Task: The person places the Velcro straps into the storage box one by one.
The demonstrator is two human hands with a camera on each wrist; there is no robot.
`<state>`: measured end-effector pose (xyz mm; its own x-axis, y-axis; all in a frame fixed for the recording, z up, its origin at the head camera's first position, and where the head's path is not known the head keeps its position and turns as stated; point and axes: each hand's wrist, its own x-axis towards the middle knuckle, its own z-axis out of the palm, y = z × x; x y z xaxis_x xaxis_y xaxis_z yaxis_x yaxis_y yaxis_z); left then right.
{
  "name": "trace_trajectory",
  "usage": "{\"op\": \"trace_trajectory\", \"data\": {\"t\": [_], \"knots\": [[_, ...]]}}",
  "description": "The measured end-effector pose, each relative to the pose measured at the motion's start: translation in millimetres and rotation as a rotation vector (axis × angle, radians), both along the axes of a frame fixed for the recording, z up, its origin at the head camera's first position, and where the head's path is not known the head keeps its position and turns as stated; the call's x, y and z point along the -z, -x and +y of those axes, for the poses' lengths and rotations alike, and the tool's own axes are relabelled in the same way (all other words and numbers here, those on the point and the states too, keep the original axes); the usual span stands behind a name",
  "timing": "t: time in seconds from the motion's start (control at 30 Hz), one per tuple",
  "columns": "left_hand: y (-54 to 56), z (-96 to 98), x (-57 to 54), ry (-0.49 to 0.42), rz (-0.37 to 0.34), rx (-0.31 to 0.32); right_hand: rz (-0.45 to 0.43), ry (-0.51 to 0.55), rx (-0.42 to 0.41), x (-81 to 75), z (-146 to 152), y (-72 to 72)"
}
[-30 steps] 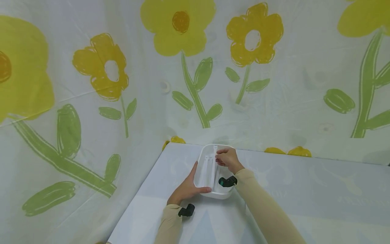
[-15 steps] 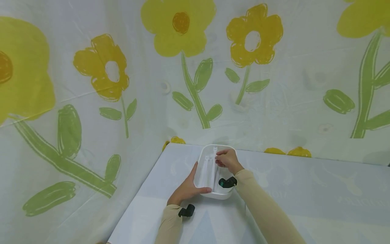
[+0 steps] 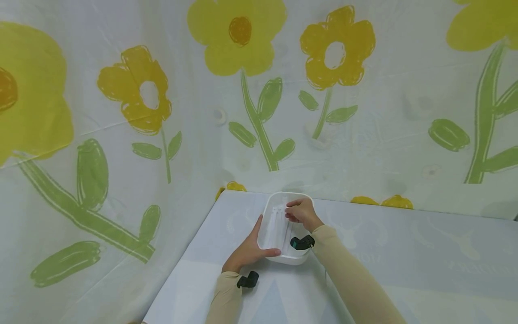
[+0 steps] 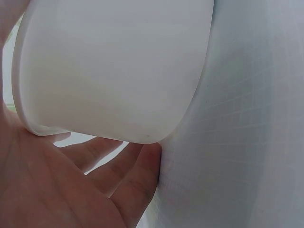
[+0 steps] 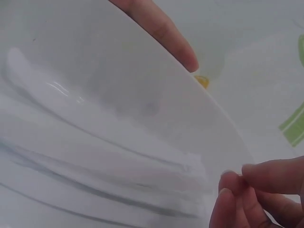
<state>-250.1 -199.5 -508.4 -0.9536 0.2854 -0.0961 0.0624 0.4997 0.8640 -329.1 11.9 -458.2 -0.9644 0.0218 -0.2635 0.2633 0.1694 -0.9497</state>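
Observation:
A deep white oblong container [image 3: 293,260] with rounded corners stands on the table. Several slim white strips [image 5: 137,154] lie lengthwise inside it, white on white; their exact kind does not show. My left hand [image 3: 250,247] holds the container's near left corner, its thumb along the near rim and its fingers spread on the outer wall [image 4: 114,71]. Over the far right part of the container is my right hand [image 3: 301,212], fingers curled and tips together. In the right wrist view, its fingertips [image 5: 229,179] sit close above the strips' ends, with nothing visible between them.
The white table [image 3: 388,261] reaches toward me and to the right. A flower-printed curtain [image 3: 194,112] hangs close behind the container and along the left. Black wrist cameras [image 3: 302,242] sit on both beige sleeves [image 3: 356,279].
The white strip that stood out near the right fingertips has gone down among the others, and those fingers no longer show it between them. The left hand and container stay in place.

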Motion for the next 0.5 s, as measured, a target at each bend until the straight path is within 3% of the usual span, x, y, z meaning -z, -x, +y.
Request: {"op": "trace_trajectory", "data": {"t": [0.3, 0.5], "knots": [[-0.1, 0.8, 1.7, 0.021, 0.001, -0.007, -0.005, 0.001, -0.006, -2.9, 2.2, -2.4], [-1.0, 1.5, -0.4, 0.024, -0.002, -0.017, 0.044, 0.008, -0.027, -9.9, 3.3, -5.3]]}}
